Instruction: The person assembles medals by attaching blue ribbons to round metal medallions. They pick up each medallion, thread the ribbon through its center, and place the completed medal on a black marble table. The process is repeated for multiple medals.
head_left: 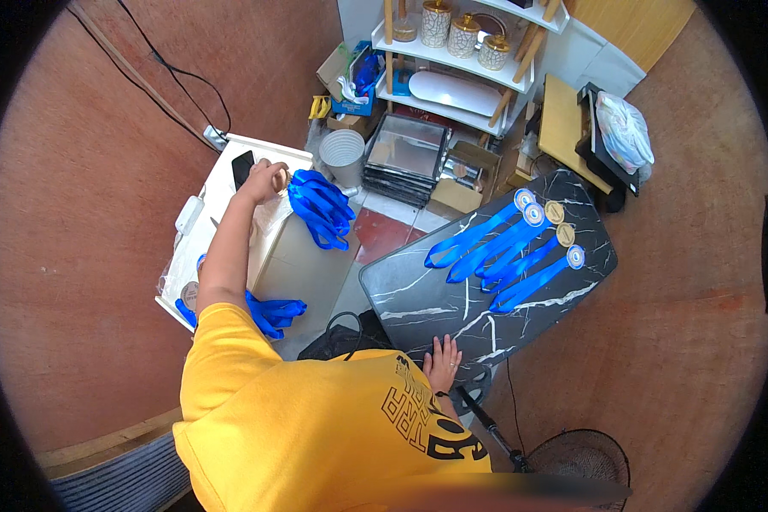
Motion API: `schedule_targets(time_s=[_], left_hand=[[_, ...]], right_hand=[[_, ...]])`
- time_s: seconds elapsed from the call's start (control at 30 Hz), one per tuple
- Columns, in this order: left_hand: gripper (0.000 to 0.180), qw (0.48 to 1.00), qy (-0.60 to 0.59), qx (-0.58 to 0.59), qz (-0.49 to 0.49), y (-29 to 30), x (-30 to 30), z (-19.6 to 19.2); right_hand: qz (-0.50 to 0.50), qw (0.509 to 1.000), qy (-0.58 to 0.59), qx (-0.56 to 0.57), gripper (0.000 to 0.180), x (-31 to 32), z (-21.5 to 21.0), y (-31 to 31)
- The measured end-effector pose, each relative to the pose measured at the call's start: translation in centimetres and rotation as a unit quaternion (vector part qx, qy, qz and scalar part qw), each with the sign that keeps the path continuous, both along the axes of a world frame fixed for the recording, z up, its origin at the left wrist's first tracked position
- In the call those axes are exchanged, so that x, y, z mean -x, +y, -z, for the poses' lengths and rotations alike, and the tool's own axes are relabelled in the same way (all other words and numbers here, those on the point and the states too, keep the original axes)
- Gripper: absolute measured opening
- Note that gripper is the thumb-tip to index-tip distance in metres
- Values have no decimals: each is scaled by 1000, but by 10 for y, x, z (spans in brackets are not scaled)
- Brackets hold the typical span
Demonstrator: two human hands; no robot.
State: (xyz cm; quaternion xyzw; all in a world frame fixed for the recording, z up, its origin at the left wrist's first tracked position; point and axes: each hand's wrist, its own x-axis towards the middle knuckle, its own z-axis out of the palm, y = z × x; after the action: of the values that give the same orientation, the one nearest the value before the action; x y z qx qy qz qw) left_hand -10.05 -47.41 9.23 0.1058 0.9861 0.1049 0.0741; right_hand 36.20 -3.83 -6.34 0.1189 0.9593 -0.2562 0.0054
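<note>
My left hand (265,181) reaches over a white cabinet top. Its fingers are curled round a gold-coloured medal (282,180), which they partly hide. Beside it a bunch of blue ribbons (320,209) hangs over the cabinet's edge. On the black marble-patterned table (418,316), my right hand (442,363) rests flat at the near edge, fingers stretched out and holding nothing. Several medals with blue ribbons lie side by side at that table's far right, some with a gold face (565,234) and some with a blue-and-white face (533,214).
On the white cabinet (218,183) lies a black phone (242,168). More blue ribbons (273,316) hang near my left elbow, beside another medal (189,295). A white bin (343,152), stacked trays (405,158) and a shelf (452,61) stand behind. A fan (580,456) stands at lower right.
</note>
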Motion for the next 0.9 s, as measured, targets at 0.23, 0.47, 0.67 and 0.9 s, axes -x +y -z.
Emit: schedule_targets(time_s=[0.23, 0.47, 0.67, 0.9], left_hand=[[80, 999, -5, -37, 29, -8, 4, 6], [81, 990, 118, -72, 13, 13, -30, -27], [68, 975, 173, -129, 57, 86, -73, -117], [42, 737, -514, -434, -68, 186, -104, -129]], right_hand=[[-1, 1000, 15, -4, 46, -3, 0, 0], [-2, 1000, 18, 4, 47, -2, 1, 1], [40, 994, 36, 90, 44, 20, -26, 5], [13, 922, 181, 343, 34, 121, -146, 3]])
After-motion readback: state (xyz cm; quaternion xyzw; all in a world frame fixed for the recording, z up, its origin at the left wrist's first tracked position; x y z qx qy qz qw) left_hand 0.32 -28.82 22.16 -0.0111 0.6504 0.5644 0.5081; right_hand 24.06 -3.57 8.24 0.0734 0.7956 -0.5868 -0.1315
